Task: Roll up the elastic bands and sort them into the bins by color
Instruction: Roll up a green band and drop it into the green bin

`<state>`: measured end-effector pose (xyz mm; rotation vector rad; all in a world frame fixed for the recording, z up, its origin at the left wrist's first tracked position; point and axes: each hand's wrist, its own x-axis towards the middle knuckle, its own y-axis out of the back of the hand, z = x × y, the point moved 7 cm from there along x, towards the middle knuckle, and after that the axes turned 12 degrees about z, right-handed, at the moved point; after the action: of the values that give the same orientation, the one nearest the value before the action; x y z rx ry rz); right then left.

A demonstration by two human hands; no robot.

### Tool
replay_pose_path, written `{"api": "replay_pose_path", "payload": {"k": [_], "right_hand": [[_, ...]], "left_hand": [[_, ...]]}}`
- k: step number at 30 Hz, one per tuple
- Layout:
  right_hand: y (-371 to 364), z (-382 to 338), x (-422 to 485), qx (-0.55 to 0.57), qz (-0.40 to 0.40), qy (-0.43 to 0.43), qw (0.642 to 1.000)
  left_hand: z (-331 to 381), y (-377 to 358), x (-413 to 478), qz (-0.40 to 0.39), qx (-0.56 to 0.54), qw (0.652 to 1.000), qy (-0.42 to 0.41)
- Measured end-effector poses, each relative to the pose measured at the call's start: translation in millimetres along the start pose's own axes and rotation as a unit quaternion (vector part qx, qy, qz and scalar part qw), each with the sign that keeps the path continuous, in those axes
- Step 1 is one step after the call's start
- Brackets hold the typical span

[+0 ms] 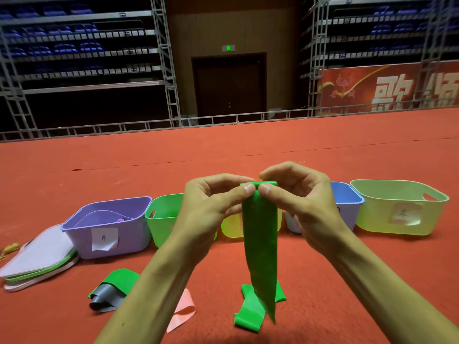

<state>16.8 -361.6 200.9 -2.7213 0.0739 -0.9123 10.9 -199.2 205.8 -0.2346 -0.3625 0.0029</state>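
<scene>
Red carpet floor [310, 294]: the tail of the green band [260, 244] pools here. Left hand [208, 207] and right hand [305, 207] pinch its folded top edge, mid-air. Risk: hanging weight skews the roll, or elastic springs loose from the thumbs. Green bin [161, 224] beyond.

On the red banner [387, 90] at the right we read large white characters, the first 歌, the second cut by the frame edge; above the door [228, 88] a green exit sign [228, 48] glows, its symbol too small for us; a paper label [104, 239] on the purple bin [77, 239] bears a handwritten 紫; the other label [404, 214] on the pale green bin [372, 214] holds one character we cannot make out.
</scene>
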Motion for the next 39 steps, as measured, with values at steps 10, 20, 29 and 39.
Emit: {"api": "replay_pose_path", "payload": {"k": [10,20,29,39], "right_hand": [[-1.1,-6.2,-1.0,-0.058,0.024,0.051,0.997],[-1.4,-1.9,-4.2,-0.05,0.027,0.029,0.998],[-11.6,3.0,-3.8,-0.061,0.0,0.019,0.998],[-9.3,-0.1,-8.0,-0.067,-0.003,0.056,0.996]], "left_hand": [[2.9,8.2,0.4,0.027,0.03,0.999,-0.014],[7.9,7.8,-1.1,0.035,0.051,0.997,-0.037],[3.7,10.9,-2.7,0.035,0.03,0.998,-0.039],[-2.5,10.3,-5.1,-0.002,0.045,0.998,0.031]]}}
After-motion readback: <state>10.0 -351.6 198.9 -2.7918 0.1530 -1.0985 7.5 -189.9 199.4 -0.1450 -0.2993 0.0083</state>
